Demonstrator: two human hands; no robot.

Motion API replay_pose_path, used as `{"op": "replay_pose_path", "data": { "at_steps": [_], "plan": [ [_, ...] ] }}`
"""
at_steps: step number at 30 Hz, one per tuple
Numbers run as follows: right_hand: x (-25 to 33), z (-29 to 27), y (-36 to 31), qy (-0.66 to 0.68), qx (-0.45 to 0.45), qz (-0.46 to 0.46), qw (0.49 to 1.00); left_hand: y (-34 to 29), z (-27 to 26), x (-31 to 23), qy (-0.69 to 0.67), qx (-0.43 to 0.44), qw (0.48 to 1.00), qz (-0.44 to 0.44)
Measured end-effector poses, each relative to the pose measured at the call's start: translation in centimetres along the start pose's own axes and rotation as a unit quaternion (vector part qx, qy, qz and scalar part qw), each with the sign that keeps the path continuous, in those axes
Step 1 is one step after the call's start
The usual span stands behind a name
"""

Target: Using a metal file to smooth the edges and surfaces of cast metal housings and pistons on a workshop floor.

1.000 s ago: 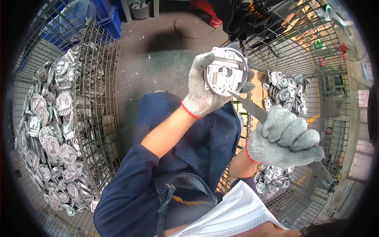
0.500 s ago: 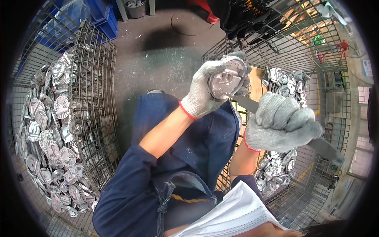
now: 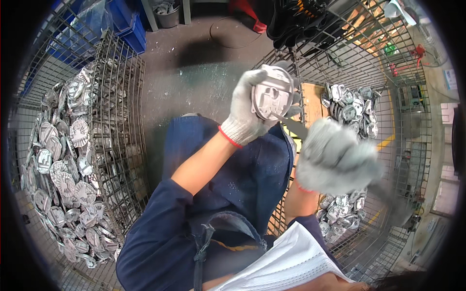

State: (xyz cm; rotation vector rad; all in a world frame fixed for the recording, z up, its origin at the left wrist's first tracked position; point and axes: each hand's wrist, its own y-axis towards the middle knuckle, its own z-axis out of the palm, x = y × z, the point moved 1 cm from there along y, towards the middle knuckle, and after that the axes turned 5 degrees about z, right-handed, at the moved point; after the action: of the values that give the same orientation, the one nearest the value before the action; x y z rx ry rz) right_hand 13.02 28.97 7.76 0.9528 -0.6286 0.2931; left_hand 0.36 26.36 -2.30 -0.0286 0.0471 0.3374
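My left hand (image 3: 242, 109), in a grey knit glove with a red cuff, holds up a round cast-metal part (image 3: 273, 97). Its recessed side, with raised ribs and pockets, is turned to me. My right hand (image 3: 335, 160), in a matching glove and smeared by motion, is closed round a flat, knife-like metal blade (image 3: 295, 127). The blade's narrow tip meets the lower right rim of the part. Its other end sticks out blurred beyond the right side of my fist. The fingers behind the part are mostly hidden.
A wire-mesh cage (image 3: 119, 140) at the left holds many similar metal castings (image 3: 63, 182). Another mesh cage (image 3: 388, 114) on the right has more castings (image 3: 352, 104) and cardboard (image 3: 313, 99). Blue crates (image 3: 127, 31) stand far left; a bucket (image 3: 167, 17) is at the back.
The metal part has shifted slightly left and turned more squarely to me. My right hand has moved a little left with the blade, whose tip stays at the part's rim.
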Motion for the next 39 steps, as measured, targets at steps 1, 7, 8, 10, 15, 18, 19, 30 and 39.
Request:
{"op": "replay_pose_path", "data": {
  "at_steps": [1, 7, 8, 10, 15, 18, 19, 30, 39],
  "plan": [
    [-0.1, 0.5, -0.3, -0.043, 0.001, -0.035, 0.998, 0.1, 0.0, -0.1, 0.003, 0.0, 1.0, 0.001],
    [1.5, 0.3, -1.3, -0.006, -0.105, -0.106, 0.989, 0.0, -0.2, -0.6, -0.036, 0.035, 0.999, -0.015],
    [1.8, -0.2, -1.2, -0.042, -0.083, -0.09, 0.992, 0.0, -0.3, -0.6, -0.07, 0.069, 0.995, -0.026],
    [2.1, -1.0, -1.1, -0.066, -0.105, -0.099, 0.987, 0.4, -0.6, -0.9, -0.121, 0.032, 0.991, -0.034],
    [1.2, -1.4, -1.5, -0.05, -0.083, -0.06, 0.993, 0.2, -0.6, -1.1, -0.109, 0.054, 0.991, -0.047],
    [0.8, -1.2, -1.5, -0.055, -0.078, -0.054, 0.994, -0.1, -0.4, -1.0, -0.11, 0.058, 0.991, -0.043],
    [0.7, -1.1, -1.6, -0.023, -0.091, -0.06, 0.994, -0.2, -0.3, -1.0, -0.099, 0.06, 0.993, -0.033],
    [-0.1, -1.2, -3.9, -0.101, -0.013, -0.095, 0.99, -0.3, -0.1, -1.0, -0.018, 0.021, 1.0, 0.005],
    [-1.2, -2.3, 0.3, 0.047, -0.046, 0.008, 0.998, -0.2, -0.4, -0.6, -0.035, 0.032, 0.999, -0.013]
  ]
}}
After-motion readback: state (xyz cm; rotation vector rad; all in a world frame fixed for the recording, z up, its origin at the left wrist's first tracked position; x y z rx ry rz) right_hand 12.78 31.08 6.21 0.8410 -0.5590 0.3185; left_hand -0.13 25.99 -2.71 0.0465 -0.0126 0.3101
